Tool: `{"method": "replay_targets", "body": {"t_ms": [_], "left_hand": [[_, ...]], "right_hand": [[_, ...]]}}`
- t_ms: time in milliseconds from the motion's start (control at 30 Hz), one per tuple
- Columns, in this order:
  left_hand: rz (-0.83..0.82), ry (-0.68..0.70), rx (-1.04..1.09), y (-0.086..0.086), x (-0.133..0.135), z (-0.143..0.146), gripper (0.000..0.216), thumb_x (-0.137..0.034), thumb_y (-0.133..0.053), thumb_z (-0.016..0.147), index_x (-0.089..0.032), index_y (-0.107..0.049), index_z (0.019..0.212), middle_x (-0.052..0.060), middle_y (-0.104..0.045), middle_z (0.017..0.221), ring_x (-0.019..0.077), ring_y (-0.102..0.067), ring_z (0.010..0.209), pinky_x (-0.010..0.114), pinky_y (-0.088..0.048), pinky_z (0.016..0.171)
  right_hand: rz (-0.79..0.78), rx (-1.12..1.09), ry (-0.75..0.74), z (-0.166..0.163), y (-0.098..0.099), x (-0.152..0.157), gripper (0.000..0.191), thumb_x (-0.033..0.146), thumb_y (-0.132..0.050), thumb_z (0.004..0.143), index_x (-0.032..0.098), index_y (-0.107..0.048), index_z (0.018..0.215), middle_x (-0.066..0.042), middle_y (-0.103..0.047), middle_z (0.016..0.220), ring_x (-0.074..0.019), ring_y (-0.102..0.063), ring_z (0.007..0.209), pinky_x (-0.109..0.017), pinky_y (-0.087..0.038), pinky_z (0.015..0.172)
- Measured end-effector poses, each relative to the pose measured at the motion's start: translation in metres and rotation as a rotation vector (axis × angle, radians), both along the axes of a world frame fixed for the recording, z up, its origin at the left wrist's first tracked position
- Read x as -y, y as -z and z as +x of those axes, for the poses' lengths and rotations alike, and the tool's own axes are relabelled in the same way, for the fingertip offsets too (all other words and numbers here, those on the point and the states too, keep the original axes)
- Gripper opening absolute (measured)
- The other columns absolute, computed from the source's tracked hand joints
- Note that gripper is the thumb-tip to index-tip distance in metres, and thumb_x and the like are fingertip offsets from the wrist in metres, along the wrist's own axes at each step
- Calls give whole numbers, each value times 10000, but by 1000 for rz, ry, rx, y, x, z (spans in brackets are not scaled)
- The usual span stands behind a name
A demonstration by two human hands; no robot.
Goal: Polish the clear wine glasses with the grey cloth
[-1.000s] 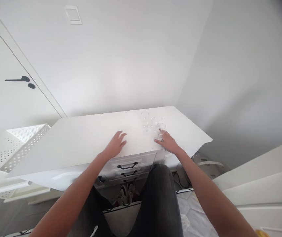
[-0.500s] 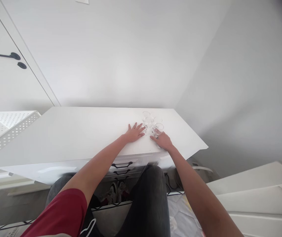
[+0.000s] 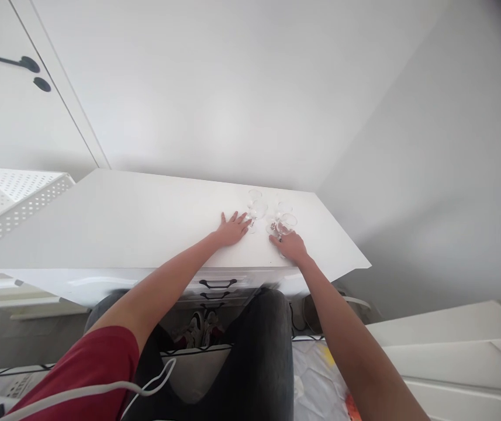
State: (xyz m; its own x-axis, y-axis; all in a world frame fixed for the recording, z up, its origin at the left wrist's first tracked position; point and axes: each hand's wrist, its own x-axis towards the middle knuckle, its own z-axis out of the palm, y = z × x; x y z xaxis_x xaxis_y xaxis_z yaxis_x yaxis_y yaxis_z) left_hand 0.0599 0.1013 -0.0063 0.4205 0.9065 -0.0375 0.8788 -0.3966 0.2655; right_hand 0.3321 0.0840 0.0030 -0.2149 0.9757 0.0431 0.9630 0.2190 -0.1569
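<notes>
Several clear stemmed glasses stand close together on the right part of a white cabinet top (image 3: pixel 154 228). My left hand (image 3: pixel 231 229) lies flat beside them with its fingers spread. Its fingertips reach the base of the nearer left glass (image 3: pixel 258 209); whether they touch it I cannot tell. Behind that one stands another glass (image 3: pixel 254 195). My right hand (image 3: pixel 292 245) is closed low around the front right glass (image 3: pixel 287 222), which tilts a little to the right. One more glass (image 3: pixel 282 208), faint against the white, stands just behind it.
Drawers with dark handles (image 3: pixel 217 284) face my knees. A white perforated panel (image 3: pixel 22 202) stands left of the cabinet, near a door with a black handle (image 3: pixel 28 63). White furniture (image 3: pixel 452 333) is at lower right. A white cable (image 3: pixel 114 386) crosses my left sleeve.
The glasses have come apart into a left pair and a right pair, with a wider gap between. My left hand has shifted slightly left and my right hand slightly right. The view has tilted.
</notes>
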Motion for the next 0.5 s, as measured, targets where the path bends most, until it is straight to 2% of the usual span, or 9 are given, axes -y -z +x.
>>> {"method": "replay_targets", "body": {"t_ms": [100, 267, 367, 500], "left_hand": [[1, -56, -15, -2, 8, -34, 612, -435, -146, 1093, -300, -316, 1665, 53, -103, 1783, 387, -68, 1642, 832, -4, 1191], [6, -173, -52, -9, 26, -107, 619, -424, -120, 1097, -271, -313, 1664, 77, -119, 1781, 358, -82, 1645, 831, -21, 1188], [8, -267, -76, -12, 39, -153, 627, -430, -122, 1095, -248, -312, 1664, 100, -124, 1779, 380, -90, 1640, 852, -53, 1171], [15, -408, -122, -11, 60, -215, 636, -463, -102, 1095, -270, -306, 1666, 83, -128, 1780, 370, -96, 1641, 839, -86, 1180]], "right_hand": [[-3, 8, -12, -6, -2, -4, 666, 631, -384, 1031, 283, -450, 1595, -136, -713, 1301, -341, -621, 1208, -447, -492, 983], [-18, 19, -50, -23, -5, -8, 641, 612, -369, 1037, 238, -517, 1535, -130, -766, 1018, -359, -615, 1174, -459, -488, 966], [-7, 25, -79, -40, -6, -8, 635, 589, -375, 1044, 228, -492, 1552, -137, -763, 1032, -362, -604, 1202, -463, -471, 992], [-6, 36, -136, -73, -7, -8, 611, 605, -358, 1048, 259, -514, 1527, -150, -751, 1138, -356, -626, 1137, -467, -472, 980]]}}
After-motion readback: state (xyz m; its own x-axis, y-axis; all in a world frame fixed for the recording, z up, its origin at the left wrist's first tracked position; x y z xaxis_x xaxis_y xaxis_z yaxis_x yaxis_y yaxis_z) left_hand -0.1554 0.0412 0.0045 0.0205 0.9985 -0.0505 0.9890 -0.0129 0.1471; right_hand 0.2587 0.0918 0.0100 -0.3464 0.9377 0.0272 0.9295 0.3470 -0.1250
